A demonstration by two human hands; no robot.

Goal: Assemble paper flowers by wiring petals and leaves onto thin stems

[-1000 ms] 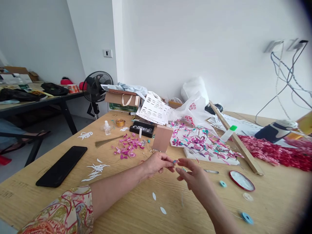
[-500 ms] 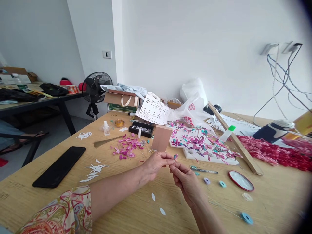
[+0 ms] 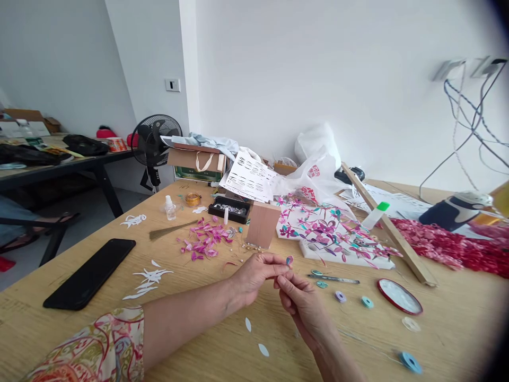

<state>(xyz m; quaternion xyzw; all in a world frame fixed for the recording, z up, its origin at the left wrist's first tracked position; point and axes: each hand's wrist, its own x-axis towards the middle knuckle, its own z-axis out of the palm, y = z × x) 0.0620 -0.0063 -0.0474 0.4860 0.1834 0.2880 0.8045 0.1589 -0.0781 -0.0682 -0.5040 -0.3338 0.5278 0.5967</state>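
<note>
Petal piece [image 3: 289,260]: tiny, pink-blue — looks light and flimsy, best pinched at its base.
Left hand [image 3: 254,273]: fingertips closed on it.
Right hand [image 3: 300,302]: fingers meeting just below — grip unclear.

The left hand [image 3: 256,273] is raised a little in the middle of the scene, with fingers curled and thumb and forefinger pinched together. The right hand [image 3: 300,302] is just beside it, nearer and to the right, with its fingertips [image 3: 281,281] touching those of the left. Both forearms come in from the near edge.
</note>
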